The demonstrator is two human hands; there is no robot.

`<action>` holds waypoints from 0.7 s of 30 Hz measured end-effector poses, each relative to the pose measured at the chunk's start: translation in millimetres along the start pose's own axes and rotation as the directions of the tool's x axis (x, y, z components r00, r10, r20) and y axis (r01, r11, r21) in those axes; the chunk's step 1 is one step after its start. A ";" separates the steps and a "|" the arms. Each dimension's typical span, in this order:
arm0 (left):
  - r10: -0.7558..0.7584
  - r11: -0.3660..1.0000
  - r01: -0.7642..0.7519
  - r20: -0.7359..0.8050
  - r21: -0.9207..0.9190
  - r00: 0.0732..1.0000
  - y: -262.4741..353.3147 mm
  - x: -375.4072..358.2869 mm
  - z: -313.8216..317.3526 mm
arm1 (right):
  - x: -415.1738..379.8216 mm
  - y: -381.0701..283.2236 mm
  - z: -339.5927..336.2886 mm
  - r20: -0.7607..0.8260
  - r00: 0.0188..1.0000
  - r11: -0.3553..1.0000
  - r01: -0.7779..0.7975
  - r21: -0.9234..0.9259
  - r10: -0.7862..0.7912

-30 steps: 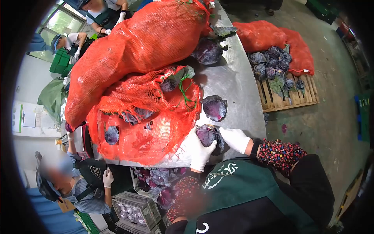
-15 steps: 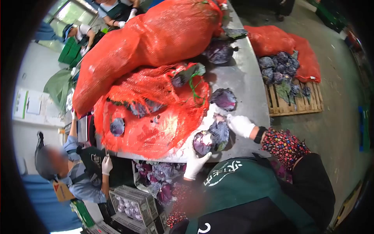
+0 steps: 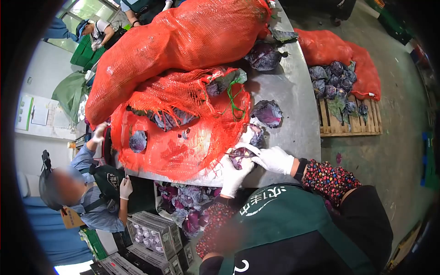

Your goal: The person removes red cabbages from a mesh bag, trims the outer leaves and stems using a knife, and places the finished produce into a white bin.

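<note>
My left hand [image 3: 233, 173], in a white glove, is wrapped around a trimmed red cabbage [image 3: 241, 161] at the table's near edge. My right hand [image 3: 276, 160], also gloved, is closed at the cabbage's right side. A thin dark strip that looks like a knife [image 3: 238, 155] runs from it across the cabbage; its handle is hidden in the fingers. Just beyond the hands lies a loose cabbage leaf [image 3: 257, 136], partly covered. Farther up sits another purple leaf [image 3: 267, 114].
A torn red mesh sack [image 3: 183, 158] lies left of my hands, below a full sack [image 3: 183, 41]. An untrimmed cabbage [image 3: 265, 57] sits on the metal table [image 3: 298, 96]. Leaves fill a bin [image 3: 158, 204] below. A pallet [image 3: 353, 128] stands right; a co-worker [image 3: 103, 197] is left.
My right hand has moved from the loose leaf toward me, onto the cabbage. The leaf now lies farther from me. My left hand has shifted slightly and turned the cabbage. The co-worker's raised hand has moved.
</note>
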State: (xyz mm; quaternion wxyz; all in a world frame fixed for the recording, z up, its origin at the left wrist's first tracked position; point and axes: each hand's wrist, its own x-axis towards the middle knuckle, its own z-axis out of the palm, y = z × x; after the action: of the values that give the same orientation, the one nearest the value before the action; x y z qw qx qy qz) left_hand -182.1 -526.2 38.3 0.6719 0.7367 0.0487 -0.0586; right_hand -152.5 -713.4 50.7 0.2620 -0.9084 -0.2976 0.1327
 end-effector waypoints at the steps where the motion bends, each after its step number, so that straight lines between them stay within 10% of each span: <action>1: 0.018 0.997 -0.016 -0.023 0.080 1.000 -1.4 1.0 0.3 | 3.1 1.9 -0.8 -0.001 1.000 1.000 0.001 0.004 -0.001; 6: 0.117 0.853 -0.071 -0.056 0.517 0.992 -22.7 12.4 -4.8 | 23.8 23.4 5.8 -0.062 0.997 0.997 0.036 -0.070 -0.041; 9: 0.008 0.948 -0.031 0.071 0.316 0.997 -15.2 13.7 -13.8 | 34.5 51.6 32.9 -0.276 0.935 0.969 0.181 -0.165 -0.222; 10: 0.007 0.988 -0.037 0.189 0.153 0.982 -14.0 12.2 -20.3 | 41.3 55.0 25.1 -0.113 0.993 0.989 0.021 -0.145 -0.038; 11: 0.192 0.859 -0.305 0.294 0.411 0.936 -11.4 10.8 -31.9 | 43.0 66.3 30.7 -0.173 0.985 0.998 -0.019 -0.061 0.009; 12: 0.145 0.955 -0.215 0.310 0.206 0.940 -9.0 2.2 -34.0 | 45.3 65.9 25.5 -0.232 0.971 0.998 -0.049 0.027 0.054; 16: -0.145 0.963 0.164 0.104 -0.215 0.984 -8.0 -25.5 -46.2 | 32.4 44.1 11.6 -0.184 0.971 0.985 -0.139 0.098 0.155; 18: -0.162 0.971 0.181 0.126 -0.157 0.979 -18.9 -25.3 -46.8 | 26.3 39.0 19.7 -0.208 0.976 0.998 -0.066 -0.016 0.061; 20: 0.115 0.839 -0.012 -0.156 0.543 0.981 -41.1 -14.2 -33.8 | 25.5 25.7 20.3 -0.375 0.925 0.983 0.118 0.139 -0.058; 21: -0.101 0.870 0.223 -0.283 0.440 0.954 -2.0 -9.9 -14.1 | 22.7 14.3 7.5 -0.261 0.965 0.995 0.054 0.083 -0.031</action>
State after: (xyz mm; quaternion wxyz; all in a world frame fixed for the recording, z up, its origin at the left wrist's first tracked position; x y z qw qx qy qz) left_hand -191.9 -511.9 39.2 0.4556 0.8713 0.1797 -0.0315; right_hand -130.9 -706.3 34.5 0.3417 -0.8988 -0.2740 0.0201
